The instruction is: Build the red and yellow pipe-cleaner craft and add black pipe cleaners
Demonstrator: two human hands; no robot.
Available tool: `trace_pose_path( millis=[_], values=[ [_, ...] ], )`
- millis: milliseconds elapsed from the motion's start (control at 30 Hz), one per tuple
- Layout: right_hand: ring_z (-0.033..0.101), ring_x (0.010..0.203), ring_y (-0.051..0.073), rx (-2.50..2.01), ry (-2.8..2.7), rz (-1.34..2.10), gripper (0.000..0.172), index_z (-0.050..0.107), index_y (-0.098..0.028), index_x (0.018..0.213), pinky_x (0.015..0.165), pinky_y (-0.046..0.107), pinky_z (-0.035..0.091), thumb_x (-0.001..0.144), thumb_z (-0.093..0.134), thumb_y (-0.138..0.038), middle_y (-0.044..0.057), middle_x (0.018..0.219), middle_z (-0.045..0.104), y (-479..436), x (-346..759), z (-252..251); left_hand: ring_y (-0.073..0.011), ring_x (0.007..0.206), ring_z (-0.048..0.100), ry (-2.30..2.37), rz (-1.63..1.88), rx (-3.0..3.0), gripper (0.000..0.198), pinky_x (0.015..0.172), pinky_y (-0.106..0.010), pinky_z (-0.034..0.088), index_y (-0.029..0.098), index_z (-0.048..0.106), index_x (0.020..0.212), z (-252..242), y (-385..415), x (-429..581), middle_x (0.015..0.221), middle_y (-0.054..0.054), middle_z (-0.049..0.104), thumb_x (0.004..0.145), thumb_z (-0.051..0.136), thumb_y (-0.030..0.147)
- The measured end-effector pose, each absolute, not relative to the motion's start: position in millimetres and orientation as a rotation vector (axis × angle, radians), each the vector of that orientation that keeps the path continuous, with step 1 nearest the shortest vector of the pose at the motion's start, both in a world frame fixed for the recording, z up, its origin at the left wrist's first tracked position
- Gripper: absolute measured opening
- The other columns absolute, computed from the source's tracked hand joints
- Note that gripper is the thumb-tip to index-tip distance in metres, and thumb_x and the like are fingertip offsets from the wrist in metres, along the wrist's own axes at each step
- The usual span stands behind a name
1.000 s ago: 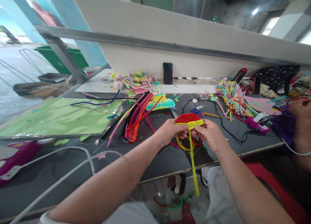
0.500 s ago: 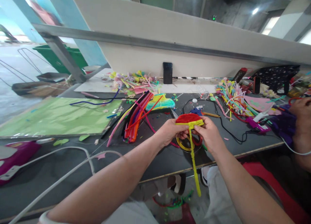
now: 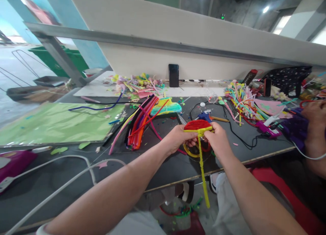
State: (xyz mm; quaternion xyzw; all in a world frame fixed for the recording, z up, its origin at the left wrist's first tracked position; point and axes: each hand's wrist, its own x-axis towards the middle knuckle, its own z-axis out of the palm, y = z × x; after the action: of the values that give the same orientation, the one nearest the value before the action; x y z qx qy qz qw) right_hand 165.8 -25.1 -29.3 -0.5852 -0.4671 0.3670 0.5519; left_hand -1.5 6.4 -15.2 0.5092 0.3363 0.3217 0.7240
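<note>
Between my two hands is a red and yellow pipe cleaner piece (image 3: 198, 125), a red half-round with a yellow band along its lower edge. A twisted yellow pipe cleaner stem hangs from its middle, past the table edge. My left hand (image 3: 181, 138) pinches the left end of the band, and my right hand (image 3: 218, 137) grips the right end. Under the hands lie scissors (image 3: 190, 152) with yellow and red loops, partly hidden. Just behind the piece is a blue glue gun (image 3: 204, 116).
A bundle of pipe cleaners (image 3: 137, 133) lies left of my hands, beside a yellow and turquoise bundle (image 3: 165, 107). Farther left are a green sheet (image 3: 63, 123) and a purple power strip (image 3: 17, 163). A phone (image 3: 173, 75) leans at the back. Another person's hand (image 3: 315, 112) is at right.
Both hands keep hold of the pipe cleaner piece, which has tilted very slightly. The whole view has shifted a little, so the table things appear somewhat farther left.
</note>
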Motion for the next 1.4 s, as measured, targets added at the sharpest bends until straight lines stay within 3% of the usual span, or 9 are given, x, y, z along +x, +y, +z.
trace_pose_path(
  millis=[100, 333, 533, 767, 967, 1167, 1400],
  values=[
    [0.052, 0.051, 0.013, -1.481, -1.142, 0.69, 0.017, 0.063, -0.024, 0.076, 0.05, 0.024, 0.04, 0.061, 0.058, -0.017, -0.005, 0.057, 0.06, -25.6, 167.0, -26.0, -0.0098, 0.049, 0.058, 0.742, 0.705, 1.121, 0.03, 0.053, -0.024, 0.05, 0.01, 0.062, 0.078, -14.5, 7.1, -2.3, 0.062, -0.003, 0.063, 0.063, 0.077, 0.032],
    [0.061, 0.065, 0.014, -1.198, -0.887, 1.277, 0.034, 0.059, -0.02, 0.086, 0.062, 0.028, 0.05, 0.055, 0.072, -0.017, -0.001, 0.078, 0.067, -29.1, 166.9, -11.3, -0.01, 0.049, 0.058, 0.703, 0.707, 1.101, 0.027, 0.052, -0.023, 0.049, 0.009, 0.064, 0.08, -17.6, 12.0, -5.6, 0.064, -0.005, 0.064, 0.067, 0.074, 0.031],
    [0.06, 0.061, 0.013, -1.263, -0.969, 1.075, 0.03, 0.058, -0.021, 0.087, 0.058, 0.027, 0.049, 0.06, 0.071, -0.018, -0.002, 0.075, 0.066, -28.5, 163.2, -15.5, -0.0098, 0.048, 0.058, 0.73, 0.706, 1.096, 0.026, 0.051, -0.022, 0.048, 0.009, 0.063, 0.074, -16.7, 11.8, -5.1, 0.063, -0.005, 0.064, 0.065, 0.075, 0.03],
    [0.06, 0.063, 0.01, -1.041, -0.882, 1.315, 0.031, 0.058, -0.022, 0.093, 0.066, 0.028, 0.049, 0.067, 0.074, -0.026, -0.001, 0.083, 0.065, -34.8, 174.3, -9.1, -0.0109, 0.051, 0.06, 0.692, 0.73, 1.014, 0.026, 0.05, -0.022, 0.049, 0.009, 0.064, 0.081, -17.4, 15.4, -9.4, 0.064, -0.005, 0.064, 0.067, 0.074, 0.029],
    [0.06, 0.067, 0.012, -1.008, -0.896, 1.314, 0.039, 0.059, -0.022, 0.093, 0.069, 0.029, 0.049, 0.059, 0.077, -0.019, -0.001, 0.085, 0.066, -34.0, 171.9, -12.9, -0.0108, 0.052, 0.06, 0.678, 0.748, 1.016, 0.027, 0.051, -0.021, 0.049, 0.008, 0.065, 0.086, -18.1, 15.6, -9.7, 0.065, -0.005, 0.064, 0.068, 0.074, 0.027],
    [0.059, 0.068, 0.012, -1.036, -0.92, 1.202, 0.038, 0.058, -0.022, 0.092, 0.065, 0.026, 0.047, 0.059, 0.075, -0.017, -0.001, 0.083, 0.065, -31.5, 164.4, -14.4, -0.0101, 0.05, 0.059, 0.677, 0.72, 1.057, 0.026, 0.05, -0.021, 0.048, 0.008, 0.065, 0.082, -18.4, 13.4, -7.6, 0.064, -0.005, 0.064, 0.069, 0.073, 0.029],
    [0.047, 0.052, 0.006, -0.82, -0.85, 1.4, 0.029, 0.057, -0.022, 0.09, 0.055, 0.022, 0.04, 0.065, 0.069, -0.013, -0.005, 0.07, 0.058, -31.8, 161.8, -12.1, -0.0101, 0.05, 0.059, 0.665, 0.745, 1.046, 0.026, 0.05, -0.021, 0.049, 0.009, 0.063, 0.079, -16.8, 11.8, -6.7, 0.063, -0.004, 0.063, 0.067, 0.074, 0.029]
  ],
)
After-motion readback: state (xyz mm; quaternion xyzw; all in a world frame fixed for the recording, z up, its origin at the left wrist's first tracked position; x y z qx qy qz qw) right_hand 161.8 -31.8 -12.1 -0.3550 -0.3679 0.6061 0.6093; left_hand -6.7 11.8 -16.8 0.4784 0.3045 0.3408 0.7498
